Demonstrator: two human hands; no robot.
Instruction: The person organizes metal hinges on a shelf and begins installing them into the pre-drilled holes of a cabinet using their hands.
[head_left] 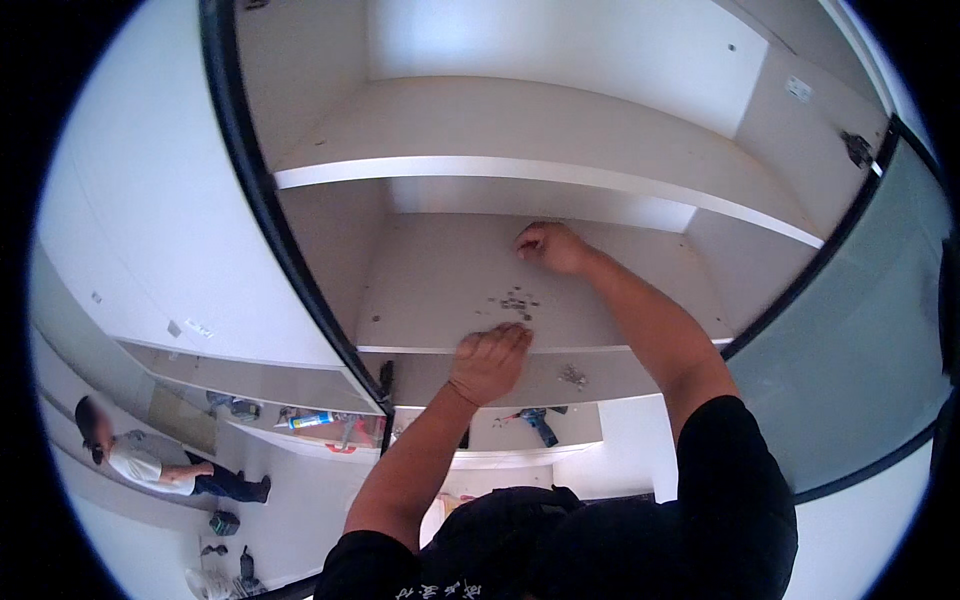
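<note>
A middle shelf point(430, 280) inside the white cabinet holds a loose group of small metal fittings point(515, 305). My left hand point(490, 355) rests at its front edge just below them, its slightly bent fingers laid on the board, holding nothing visible. Farther back, to the right of centre, my right hand point(548, 247) is low over the shelf with thumb and fingers pinched together; whatever is between them is too small to make out. A smaller pile of metal bits point(572, 376) lies on the board below.
An upper shelf point(540, 120) spans above, flanked by a white door point(150, 200) and a frosted glass door point(850, 330). Below are a cordless drill point(540, 428), a sealant tube point(310, 420) and other tools. Another person point(150, 460) is at lower left, near items on the floor.
</note>
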